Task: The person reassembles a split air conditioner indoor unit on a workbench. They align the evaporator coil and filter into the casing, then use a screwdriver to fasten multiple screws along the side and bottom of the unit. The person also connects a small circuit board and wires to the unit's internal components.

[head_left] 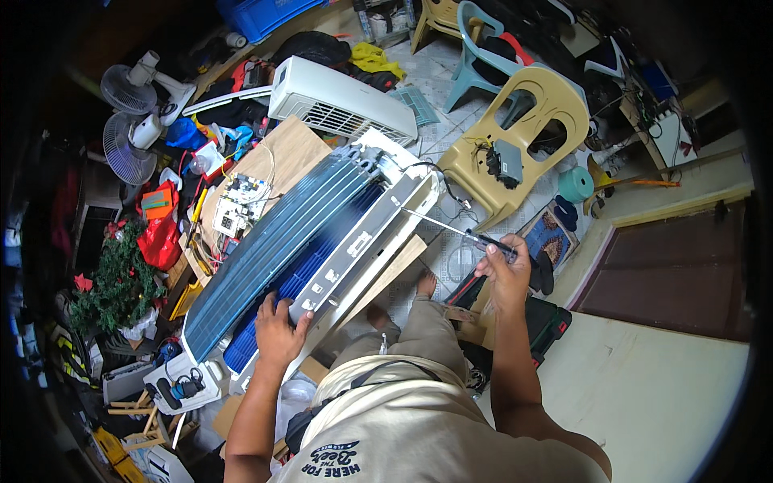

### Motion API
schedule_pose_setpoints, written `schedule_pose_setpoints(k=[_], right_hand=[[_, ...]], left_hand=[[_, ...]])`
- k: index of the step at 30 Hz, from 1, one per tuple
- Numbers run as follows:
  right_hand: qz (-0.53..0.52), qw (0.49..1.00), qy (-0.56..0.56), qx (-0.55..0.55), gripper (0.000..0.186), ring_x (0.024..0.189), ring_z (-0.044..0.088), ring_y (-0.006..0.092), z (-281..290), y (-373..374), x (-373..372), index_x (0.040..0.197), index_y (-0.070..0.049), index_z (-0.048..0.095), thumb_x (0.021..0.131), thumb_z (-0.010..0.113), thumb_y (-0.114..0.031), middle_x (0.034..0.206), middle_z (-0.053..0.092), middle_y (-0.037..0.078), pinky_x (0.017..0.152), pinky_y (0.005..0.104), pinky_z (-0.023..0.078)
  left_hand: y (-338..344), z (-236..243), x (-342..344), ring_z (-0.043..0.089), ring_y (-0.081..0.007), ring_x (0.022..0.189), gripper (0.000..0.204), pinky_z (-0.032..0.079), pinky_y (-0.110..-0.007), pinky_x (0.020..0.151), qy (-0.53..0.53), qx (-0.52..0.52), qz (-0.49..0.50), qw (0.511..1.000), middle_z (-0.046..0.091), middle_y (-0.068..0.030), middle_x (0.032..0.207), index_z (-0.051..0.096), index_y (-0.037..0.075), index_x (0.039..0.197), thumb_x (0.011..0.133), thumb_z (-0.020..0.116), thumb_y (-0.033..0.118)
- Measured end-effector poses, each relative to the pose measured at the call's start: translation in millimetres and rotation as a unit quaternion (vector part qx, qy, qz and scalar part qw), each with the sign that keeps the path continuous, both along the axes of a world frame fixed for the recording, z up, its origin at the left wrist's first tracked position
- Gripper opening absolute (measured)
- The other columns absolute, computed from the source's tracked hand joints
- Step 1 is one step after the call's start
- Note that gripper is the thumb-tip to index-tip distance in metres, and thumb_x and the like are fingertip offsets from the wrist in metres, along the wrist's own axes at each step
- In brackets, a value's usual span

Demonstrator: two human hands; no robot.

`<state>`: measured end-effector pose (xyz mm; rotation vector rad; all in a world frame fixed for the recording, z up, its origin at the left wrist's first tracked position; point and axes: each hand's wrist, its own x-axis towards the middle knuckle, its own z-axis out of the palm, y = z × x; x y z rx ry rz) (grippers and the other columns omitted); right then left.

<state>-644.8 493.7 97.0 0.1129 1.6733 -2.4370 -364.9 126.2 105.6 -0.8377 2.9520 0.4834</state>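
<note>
An opened white air conditioner unit (pixel 378 241) lies diagonally in front of me, with a dark finned coil (pixel 274 233) and a blue blower wheel (pixel 314 266). My left hand (pixel 280 330) grips its lower end, fingers curled over beside the blower and thumb on the edge. My right hand (pixel 506 266) is closed around the dark handle of a long screwdriver (pixel 439 227), whose shaft reaches the unit's right strip near the upper end; whether the tip touches is unclear. A circuit board (pixel 240 200) with wires rests on a wooden board (pixel 294 145) left of the coil.
Behind lies a white unit cover (pixel 338 101). A tan plastic chair (pixel 491 189) holds a metal component (pixel 507 161). Fans (pixel 129 145), tools, bags and a small artificial tree (pixel 109 298) crowd the left. A green-black case (pixel 547 334) and a wall (pixel 644 370) are at right.
</note>
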Motion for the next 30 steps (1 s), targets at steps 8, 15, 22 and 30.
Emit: schedule_pose_setpoints(k=[8,15,22,30], right_hand=[[0.007,0.991,0.047,0.124,0.03,0.071,0.072,0.0141,8,2,7,0.122,-0.003,0.055,0.103,0.077,-0.005,0.095,0.072,0.01,0.065,0.0292,0.063],[0.013,0.965,0.21,0.158,0.027,0.08,0.072,0.0128,58,-35,-21,0.12,-0.002,0.056,0.101,0.075,0.002,0.101,0.075,0.009,0.074,0.0279,0.061],[0.185,0.841,0.384,0.334,0.032,0.082,0.075,0.0197,79,-103,-81,0.117,-0.004,0.059,0.094,0.081,-0.005,0.099,0.075,0.013,0.075,0.0347,0.06],[0.246,0.785,0.411,0.394,0.035,0.084,0.075,0.0353,62,-142,-99,0.12,-0.008,0.058,0.094,0.081,-0.013,0.098,0.073,0.018,0.074,0.0433,0.059]], left_hand=[[1,-4,1,0.054,-0.0557,0.14,0.061,0.042,-0.058,0.12,0.0,0.015,0.034,0.999,0.055,-0.0391,0.152,0.074,0.005,0.128,0.094,0.076,0.055],[-1,-12,4,0.06,-0.0498,0.131,0.062,0.046,-0.058,0.112,0.019,-0.019,0.031,0.999,0.059,-0.0345,0.147,0.077,0.005,0.12,0.09,0.078,0.06],[-1,-5,0,0.059,-0.0517,0.131,0.068,0.046,-0.058,0.113,0.006,-0.001,0.045,0.999,0.059,-0.0348,0.147,0.076,0.005,0.125,0.09,0.078,0.063],[0,7,-2,0.058,-0.054,0.132,0.083,0.047,-0.059,0.113,-0.02,0.017,0.064,0.998,0.058,-0.0333,0.148,0.063,0.008,0.147,0.09,0.076,0.066]])
